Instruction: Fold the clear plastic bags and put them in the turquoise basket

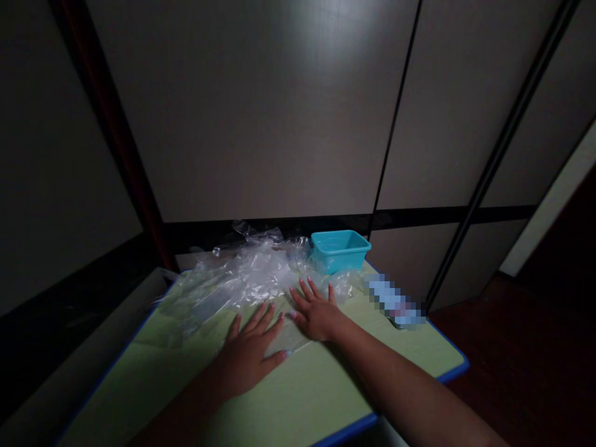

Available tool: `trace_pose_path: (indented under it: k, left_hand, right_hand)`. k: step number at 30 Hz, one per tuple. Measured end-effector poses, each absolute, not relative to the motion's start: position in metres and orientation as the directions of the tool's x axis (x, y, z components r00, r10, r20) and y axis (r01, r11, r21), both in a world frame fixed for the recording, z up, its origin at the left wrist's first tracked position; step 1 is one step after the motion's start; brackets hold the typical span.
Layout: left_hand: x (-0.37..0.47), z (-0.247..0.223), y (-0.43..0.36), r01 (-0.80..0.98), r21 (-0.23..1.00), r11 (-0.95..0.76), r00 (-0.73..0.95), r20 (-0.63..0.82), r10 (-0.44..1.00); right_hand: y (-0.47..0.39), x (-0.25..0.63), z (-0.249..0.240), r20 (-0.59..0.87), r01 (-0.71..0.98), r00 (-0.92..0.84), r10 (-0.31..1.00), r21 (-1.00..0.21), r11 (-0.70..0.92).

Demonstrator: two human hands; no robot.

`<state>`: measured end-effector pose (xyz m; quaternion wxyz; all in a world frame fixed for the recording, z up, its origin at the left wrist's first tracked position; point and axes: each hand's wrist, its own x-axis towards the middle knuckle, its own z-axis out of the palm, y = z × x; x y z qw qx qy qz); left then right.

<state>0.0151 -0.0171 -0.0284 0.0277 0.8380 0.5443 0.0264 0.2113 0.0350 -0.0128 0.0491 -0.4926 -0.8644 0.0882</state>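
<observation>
My left hand lies with fingers spread at the near edge of a heap of clear plastic bags. To its right, my right hand is also flat with its fingers apart, its palm and thumb over a smooth piece of the plastic. The two hands are close together but not touching. Crumpled, shiny folds of the plastic spread across the far half of the table. How many bags there are, I cannot tell.
A turquoise plastic basket stands behind my right hand at the table's far side. To the right lies a blurred-out light blue flat object. The pale green table has a blue edge. Tall cupboard doors rise behind it.
</observation>
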Motion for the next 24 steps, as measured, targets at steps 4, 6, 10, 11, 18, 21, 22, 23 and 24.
trace_pose_path:
  k: [4,6,10,11,18,21,22,23,24]
  left_hand:
    - [0.014,-0.027,-0.018,0.933,0.074,-0.353,0.354,0.004,0.935]
    - [0.012,-0.026,-0.019,0.935,0.075,-0.346,0.347,-0.006,0.938]
    - [0.011,-0.025,-0.018,0.937,0.08,-0.339,0.341,-0.012,0.94]
    - [0.011,-0.025,-0.018,0.937,0.089,-0.338,0.34,-0.007,0.941]
    - [0.006,-0.024,-0.016,0.928,0.166,-0.333,0.333,0.031,0.942]
    - [0.004,-0.023,-0.016,0.925,0.171,-0.339,0.345,-0.007,0.939]
    - [0.004,-0.023,-0.016,0.926,0.165,-0.341,0.348,-0.017,0.937]
    - [0.004,-0.023,-0.016,0.926,0.156,-0.344,0.352,-0.025,0.936]
    - [0.005,-0.023,-0.015,0.926,0.144,-0.349,0.356,-0.03,0.934]
  right_hand:
    - [0.045,0.214,-0.019,0.005,0.909,-0.391,0.92,-0.151,0.387]
    - [0.051,0.219,-0.021,0.007,0.939,-0.319,0.948,-0.133,0.317]
    - [0.056,0.227,-0.017,0.026,0.963,-0.245,0.969,-0.106,0.246]
    - [0.055,0.227,-0.014,0.025,0.961,-0.252,0.967,-0.108,0.253]
    - [0.034,0.223,0.0,-0.134,0.865,-0.488,0.863,-0.212,0.456]
    - [0.032,0.223,0.001,-0.234,0.813,-0.579,0.781,-0.234,0.532]
    - [0.034,0.223,0.001,-0.266,0.804,-0.593,0.76,-0.246,0.541]
    - [0.036,0.224,0.001,-0.29,0.802,-0.595,0.749,-0.259,0.537]
    - [0.038,0.226,0.001,-0.299,0.808,-0.587,0.752,-0.267,0.525]
